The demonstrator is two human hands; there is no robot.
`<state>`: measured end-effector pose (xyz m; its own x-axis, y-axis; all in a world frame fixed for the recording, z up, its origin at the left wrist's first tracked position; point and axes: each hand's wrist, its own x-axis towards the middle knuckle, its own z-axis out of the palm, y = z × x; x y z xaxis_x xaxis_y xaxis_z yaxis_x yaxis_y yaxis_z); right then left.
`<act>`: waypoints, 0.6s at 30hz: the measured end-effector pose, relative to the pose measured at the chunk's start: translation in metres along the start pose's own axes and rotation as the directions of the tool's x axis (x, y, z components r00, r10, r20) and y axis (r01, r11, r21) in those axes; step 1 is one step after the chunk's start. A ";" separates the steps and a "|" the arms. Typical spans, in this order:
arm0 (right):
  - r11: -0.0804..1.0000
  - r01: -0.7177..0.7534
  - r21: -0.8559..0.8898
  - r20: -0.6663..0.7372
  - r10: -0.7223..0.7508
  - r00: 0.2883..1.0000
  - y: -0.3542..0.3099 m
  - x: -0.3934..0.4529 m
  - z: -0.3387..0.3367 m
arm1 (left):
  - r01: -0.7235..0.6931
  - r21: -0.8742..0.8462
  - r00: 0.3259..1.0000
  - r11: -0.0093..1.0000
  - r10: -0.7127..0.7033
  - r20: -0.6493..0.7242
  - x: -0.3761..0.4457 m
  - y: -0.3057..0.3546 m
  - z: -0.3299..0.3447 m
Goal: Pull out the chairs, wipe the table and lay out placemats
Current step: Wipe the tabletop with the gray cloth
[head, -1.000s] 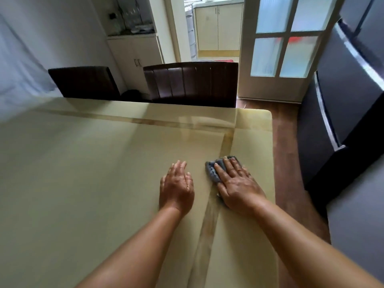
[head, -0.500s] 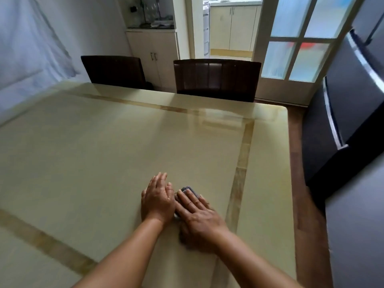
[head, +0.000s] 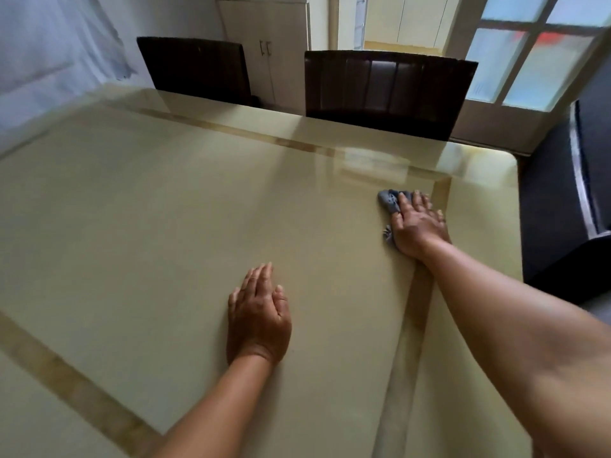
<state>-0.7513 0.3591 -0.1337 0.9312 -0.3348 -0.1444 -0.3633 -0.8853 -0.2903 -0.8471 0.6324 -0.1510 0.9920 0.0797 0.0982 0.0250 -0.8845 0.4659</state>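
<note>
A glossy cream table (head: 148, 233) with tan inlay bands fills most of the view. My right hand (head: 417, 223) presses flat on a small grey cloth (head: 389, 200) near the table's far right corner; the cloth sticks out past my fingers and beside my wrist. My left hand (head: 258, 317) lies flat on the tabletop nearer to me, fingers together, holding nothing. Two dark brown chairs stand at the far edge, the left chair (head: 195, 69) and the right chair (head: 386, 90), their backs close against the table.
A dark upholstered seat with a metal strip (head: 568, 200) stands right of the table. A white cabinet (head: 267, 44) and a doorway lie beyond the chairs, a glass-paned door (head: 529, 57) at the back right, a pale sheet (head: 49, 51) at the left.
My right hand has slid the cloth away from my left hand, out toward the far right corner. My left hand stays flat on the table. The view has shifted.
</note>
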 end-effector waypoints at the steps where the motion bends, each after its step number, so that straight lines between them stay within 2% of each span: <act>1: 0.999 -0.044 0.006 -0.013 0.044 0.999 -0.004 0.009 0.001 | 0.003 -0.003 1.000 1.000 -0.003 -0.001 0.000 0.000 0.001; 3: 0.995 -0.096 -0.008 -0.014 0.096 0.995 -0.016 0.024 0.003 | 0.012 -0.004 1.000 1.000 -0.012 -0.002 0.000 0.001 0.001; 5: 0.998 -0.068 -0.017 0.008 0.068 0.998 -0.032 0.030 0.004 | 0.005 0.004 1.000 1.000 -0.005 0.008 -0.001 0.002 0.000; 8: 0.985 0.169 -0.018 0.051 -0.168 0.984 -0.065 0.023 0.012 | 0.003 0.019 0.999 1.000 -0.004 0.032 0.000 0.003 -0.003; 10: 0.927 0.375 -0.029 0.094 -0.371 0.924 -0.087 0.004 0.020 | 0.003 0.030 0.999 1.000 -0.004 0.042 0.000 0.003 -0.003; 12: 0.838 0.544 -0.041 0.143 -0.534 0.833 -0.100 -0.024 0.028 | -0.003 0.004 0.998 1.000 0.003 0.056 0.000 0.004 -0.007; 15: 0.740 0.672 -0.034 0.176 -0.657 0.733 -0.103 -0.078 0.037 | 0.039 -0.232 0.993 0.972 -0.013 0.115 0.005 0.004 -0.021; 17: 0.720 0.693 -0.027 0.181 -0.678 0.712 -0.100 -0.121 0.043 | 0.110 -0.432 0.985 0.895 -0.041 0.167 0.004 0.003 -0.038; 18: 0.717 0.697 -0.025 0.182 -0.682 0.708 -0.101 -0.139 0.046 | 0.137 -0.479 0.982 0.867 -0.055 0.180 0.003 0.003 -0.044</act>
<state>-0.8457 0.5097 -0.1281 0.9017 0.4256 -0.0765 0.3892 -0.8759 -0.2853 -0.8497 0.6505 -0.1108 0.9952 0.0444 -0.0877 0.0978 -0.5357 0.8388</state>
